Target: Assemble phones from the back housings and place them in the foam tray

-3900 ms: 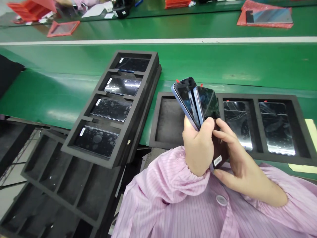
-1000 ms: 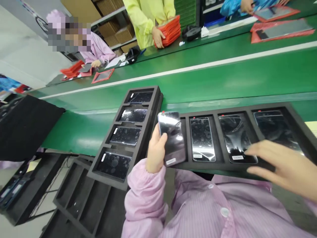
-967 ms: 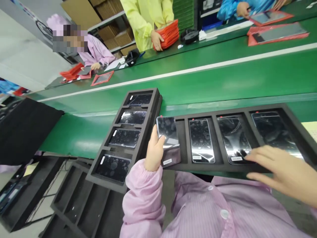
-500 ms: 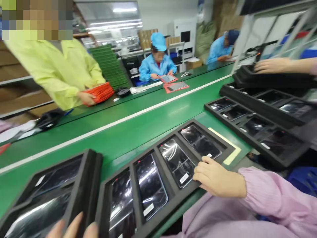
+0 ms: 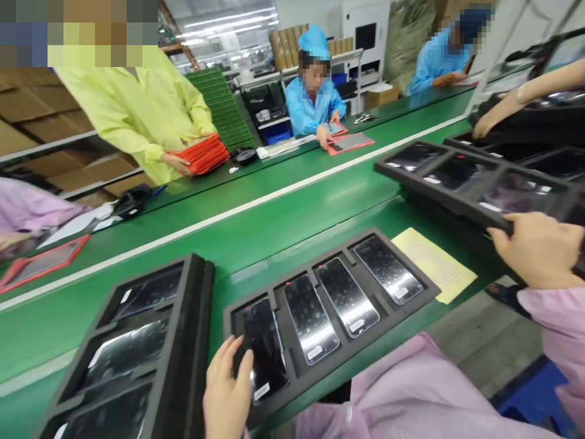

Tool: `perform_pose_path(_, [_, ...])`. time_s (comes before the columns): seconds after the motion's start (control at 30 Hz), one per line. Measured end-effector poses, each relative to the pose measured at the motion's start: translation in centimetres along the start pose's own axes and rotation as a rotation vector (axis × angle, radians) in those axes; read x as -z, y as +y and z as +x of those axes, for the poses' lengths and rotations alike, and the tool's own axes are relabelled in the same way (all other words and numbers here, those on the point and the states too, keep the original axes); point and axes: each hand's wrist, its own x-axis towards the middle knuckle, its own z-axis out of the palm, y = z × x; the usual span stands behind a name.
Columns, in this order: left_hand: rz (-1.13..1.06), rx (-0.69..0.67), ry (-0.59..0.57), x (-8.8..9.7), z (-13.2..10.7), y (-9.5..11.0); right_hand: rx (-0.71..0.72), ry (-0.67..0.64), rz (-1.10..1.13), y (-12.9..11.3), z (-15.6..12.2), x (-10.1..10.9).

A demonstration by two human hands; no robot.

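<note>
In front of me lies a black foam tray (image 5: pixel 299 372) with several dark, glossy phone screens (image 5: pixel 311 318), each in its own slot and bearing a small white label. My left hand (image 5: pixel 228 387) is at the tray's left end, fingers apart beside the leftmost screen; whether it touches the foam I cannot tell. At the right, my right hand (image 5: pixel 542 247) grips the near edge of another foam tray (image 5: pixel 461 204) that also carries screens. That tray is tilted, its left corner sticking out over the green bench, and the fingers under it are hidden.
Stacked foam trays (image 5: pixel 198 341) with screens stand at left. A yellow sheet (image 5: pixel 434 265) lies by the centre tray. Beyond runs a green belt (image 5: pixel 274 213) with a white line. A co-worker's hand (image 5: pixel 496 116) reaches over more trays; another person holds orange-red sheets (image 5: pixel 201 155).
My right hand has left the centre tray and taken hold of the right-hand tray, which has shifted. My left hand has moved from the left stack to the centre tray's left end.
</note>
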Motion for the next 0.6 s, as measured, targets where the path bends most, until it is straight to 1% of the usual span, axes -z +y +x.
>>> perform_pose_path(0.03, [0.012,-0.035,-0.012,-0.8,0.0,0.0,-0.025,-0.025,-0.002,1.0,-0.3,-0.8])
perform_pose_path(0.1, [0.049,-0.095,-0.016,-2.5,-0.1,0.1,-0.077,-0.02,-0.021,2.1,-0.9,-2.3])
perform_pose_path(0.13, [0.104,-0.12,-0.025,-3.3,0.0,0.2,-0.117,-0.048,-0.063,2.1,-1.1,-2.9])
perform_pose_path(0.17, [0.181,-0.137,-0.032,-4.1,0.0,0.4,-0.158,-0.088,-0.1,1.5,-1.2,-3.4])
perform_pose_path(0.2, [0.279,-0.141,-0.046,-4.7,0.2,0.8,-0.185,-0.145,-0.12,0.4,-1.2,-3.7])
perform_pose_path(0.23, [0.379,-0.133,-0.061,-5.2,0.4,1.3,-0.194,-0.217,-0.103,-1.3,-1.1,-4.0])
perform_pose_path(0.27, [0.467,-0.115,-0.071,-5.5,0.6,2.0,-0.146,-0.316,-0.035,-3.3,-1.0,-4.2])
perform_pose_path(0.33, [0.576,-0.064,-0.088,-5.8,1.3,3.6,0.047,-0.467,0.127,-8.3,-0.9,-4.8])
perform_pose_path(0.4, [0.602,-0.038,-0.11,-5.5,2.1,5.0,0.181,-0.566,0.233,-13.1,-0.9,-5.6])
perform_pose_path(0.43, [0.599,-0.033,-0.123,-5.2,2.5,5.5,0.218,-0.599,0.256,-15.0,-0.9,-6.0])
perform_pose_path(0.47, [0.593,-0.028,-0.14,-4.7,2.8,5.7,0.232,-0.618,0.266,-16.4,-1.0,-6.3])
perform_pose_path(0.5, [0.585,-0.016,-0.153,-4.0,3.1,5.6,0.236,-0.634,0.274,-17.3,-0.9,-6.6])
perform_pose_path(0.53, [0.574,0.005,-0.154,-3.0,3.4,5.3,0.223,-0.643,0.277,-17.6,-0.8,-6.7])
perform_pose_path(0.6, [0.547,0.066,-0.114,-0.9,3.7,4.1,0.163,-0.647,0.278,-16.8,-0.2,-6.7])
